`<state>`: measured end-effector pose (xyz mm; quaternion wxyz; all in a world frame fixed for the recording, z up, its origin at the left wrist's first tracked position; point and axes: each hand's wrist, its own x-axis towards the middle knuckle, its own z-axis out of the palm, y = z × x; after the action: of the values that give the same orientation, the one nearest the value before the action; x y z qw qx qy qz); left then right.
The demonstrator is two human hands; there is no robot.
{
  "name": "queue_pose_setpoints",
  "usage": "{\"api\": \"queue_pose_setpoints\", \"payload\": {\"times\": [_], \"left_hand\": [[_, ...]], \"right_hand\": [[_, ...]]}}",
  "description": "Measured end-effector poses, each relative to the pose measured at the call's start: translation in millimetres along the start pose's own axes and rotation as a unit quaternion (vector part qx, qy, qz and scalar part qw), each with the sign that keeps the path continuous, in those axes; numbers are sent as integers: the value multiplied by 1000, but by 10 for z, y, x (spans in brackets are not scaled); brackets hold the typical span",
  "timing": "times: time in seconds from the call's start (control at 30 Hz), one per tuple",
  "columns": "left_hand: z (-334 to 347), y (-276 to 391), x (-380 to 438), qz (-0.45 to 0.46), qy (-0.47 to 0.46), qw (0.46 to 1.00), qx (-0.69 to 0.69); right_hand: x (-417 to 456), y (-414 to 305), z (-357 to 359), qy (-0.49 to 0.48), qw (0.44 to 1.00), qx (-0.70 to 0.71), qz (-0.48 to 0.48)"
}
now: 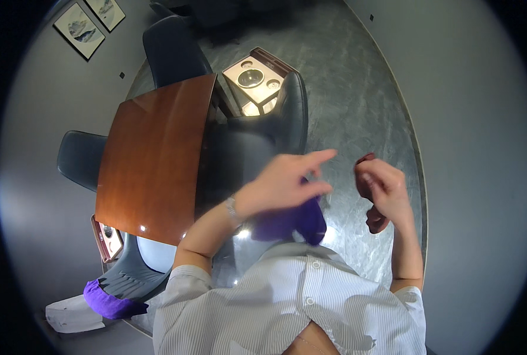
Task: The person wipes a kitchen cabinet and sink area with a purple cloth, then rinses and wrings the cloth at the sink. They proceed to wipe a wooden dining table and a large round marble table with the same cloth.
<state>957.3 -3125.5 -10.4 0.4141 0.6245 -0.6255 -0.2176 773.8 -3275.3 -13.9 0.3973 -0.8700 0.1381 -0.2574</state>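
Note:
In front of my shirt, my left hand (285,182) is blurred, its index finger and thumb spread apart and other fingers curled under. A purple cloth (313,219) hangs beneath that palm, seemingly held in the curled fingers; the hand hides where it is gripped. To the right, my right hand (385,182) is closed around a dark red cloth (377,221). Part of the red cloth pokes out above the knuckles and a folded end droops below the fist. The two hands are apart, over the grey floor (343,120).
Left of me stands a brown wooden table (157,164) with dark chairs around it, one chair (292,111) close ahead. Another purple cloth (112,301) drapes over a chair back beside a white box-like object (75,315). Beyond is a small side table (263,73). A grey wall (476,155) rises right.

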Motion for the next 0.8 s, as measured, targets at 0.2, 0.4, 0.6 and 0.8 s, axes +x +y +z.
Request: {"api": "queue_pose_setpoints", "payload": {"times": [0.2,0.4,0.6,0.8], "left_hand": [[303,-194,60,-39,-35,997,53],[258,-232,126,11,49,998,45],[-107,56,180,-200,43,977,-53],[-675,609,202,-377,268,868,180]], "right_hand": [[370,-9,-15,-143,979,-42,-139],[343,1368,-481,-52,946,-313,-72],[1278,1077,-687,-107,930,223,271],[2620,661,-176,-164,871,459,60]]}}
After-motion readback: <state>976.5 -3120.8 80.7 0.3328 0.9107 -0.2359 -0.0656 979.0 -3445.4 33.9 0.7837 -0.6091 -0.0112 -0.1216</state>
